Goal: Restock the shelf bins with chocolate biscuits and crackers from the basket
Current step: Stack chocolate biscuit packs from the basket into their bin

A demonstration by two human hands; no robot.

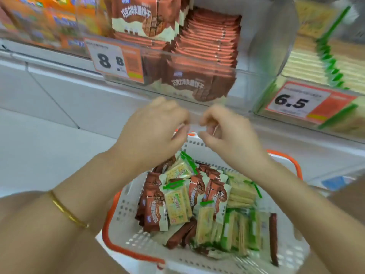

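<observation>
The left hand [152, 131] and right hand [227, 133] are hovering loosely curled, seemingly holding nothing. Chocolate biscuit packets [152, 204] are lying in the basket [118, 214] just beneath them, the chocolate biscuit bin [266, 56] just above. Lifting matching packets together, flat, should be working best.

Both bare forearms reach forward and upward, converging toward the middle. The left grip [152, 131] and the right grip [229, 135] face each other, backs up, fingers curled inward, fingertips nearly meeting; blur hides whether they pinch anything.
</observation>
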